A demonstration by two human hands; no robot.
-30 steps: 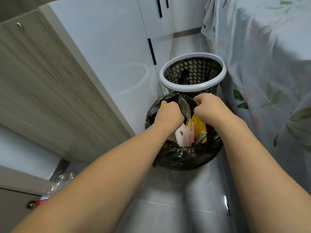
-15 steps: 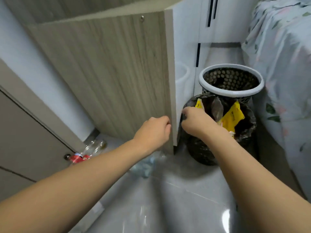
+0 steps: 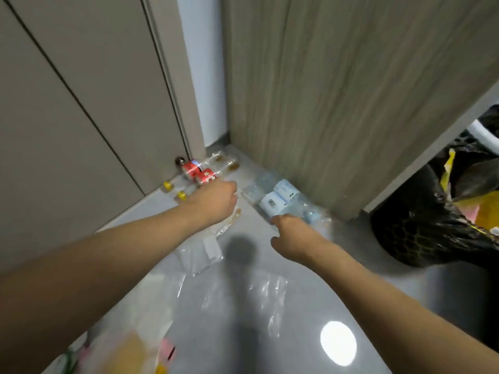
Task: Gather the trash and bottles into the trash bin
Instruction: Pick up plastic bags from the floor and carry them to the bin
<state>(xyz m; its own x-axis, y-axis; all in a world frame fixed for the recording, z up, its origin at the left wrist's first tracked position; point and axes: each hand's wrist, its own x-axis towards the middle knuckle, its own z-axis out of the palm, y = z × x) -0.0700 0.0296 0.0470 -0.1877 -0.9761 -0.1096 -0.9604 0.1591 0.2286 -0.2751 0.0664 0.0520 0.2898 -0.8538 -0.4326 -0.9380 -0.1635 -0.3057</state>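
Grey glossy floor [image 3: 243, 333] meets a wood-grain cabinet side [image 3: 337, 90] and a beige door [image 3: 67, 103]. Two red-labelled bottles [image 3: 199, 171] with yellow caps lie at the door's foot. Clear blue-labelled bottles [image 3: 280, 197] lie against the cabinet. Left hand [image 3: 213, 202] reaches beside the red-labelled pair, fingers curled; what they hold cannot be told. Right hand [image 3: 290, 236] touches the blue-labelled bottles, its grip hidden. Clear wrappers [image 3: 201, 255] litter the floor. Black-bagged trash bin [image 3: 432, 220] stands at right.

Wooden cabinet side [image 3: 337, 90], grey door [image 3: 81, 103]
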